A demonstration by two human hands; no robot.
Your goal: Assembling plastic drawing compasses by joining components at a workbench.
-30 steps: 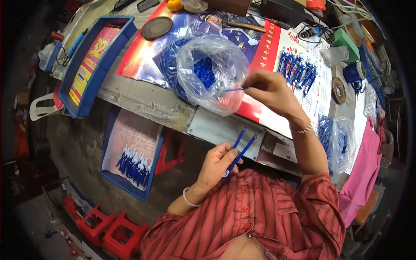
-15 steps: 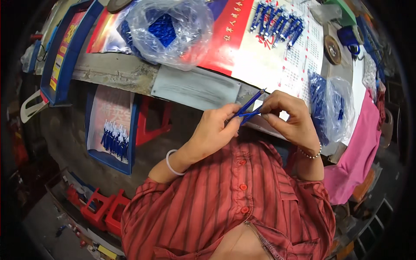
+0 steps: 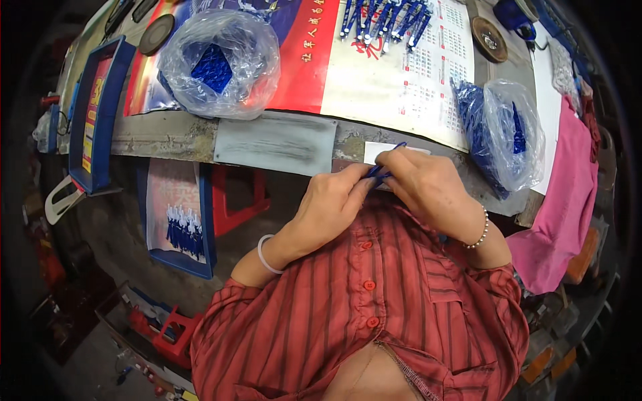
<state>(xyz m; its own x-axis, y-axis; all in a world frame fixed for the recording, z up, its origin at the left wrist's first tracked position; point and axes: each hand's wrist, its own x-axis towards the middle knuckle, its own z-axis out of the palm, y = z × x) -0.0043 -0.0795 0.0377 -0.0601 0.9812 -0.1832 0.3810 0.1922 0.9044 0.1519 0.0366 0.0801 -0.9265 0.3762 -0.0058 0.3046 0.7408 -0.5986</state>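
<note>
Both my hands meet above the front edge of the table, close to my shirt. Between the fingertips of my left hand [image 3: 328, 204] I pinch a narrow blue strap [image 3: 378, 174], which looks folded or looped. My right hand [image 3: 428, 190] is closed on the same strap, its fingers curled over and hiding much of it. One end of the strap pokes up above the right fingers. Similar blue straps with metal ends [image 3: 388, 21] lie in a row on the poster at the back.
Clear plastic bags of blue pieces stand left [image 3: 257, 80] and right [image 3: 525, 144] on the poster-covered table [image 3: 374, 93]. A grey plate [image 3: 274, 144] lies along the front edge. Below left, a blue tray [image 3: 208, 234] holds blue-and-white pieces. Pink cloth [image 3: 558, 214] hangs at right.
My right hand has moved in toward the left and now covers more of the strap. The strap's long end no longer sticks out as far. The whole view has shifted.
</note>
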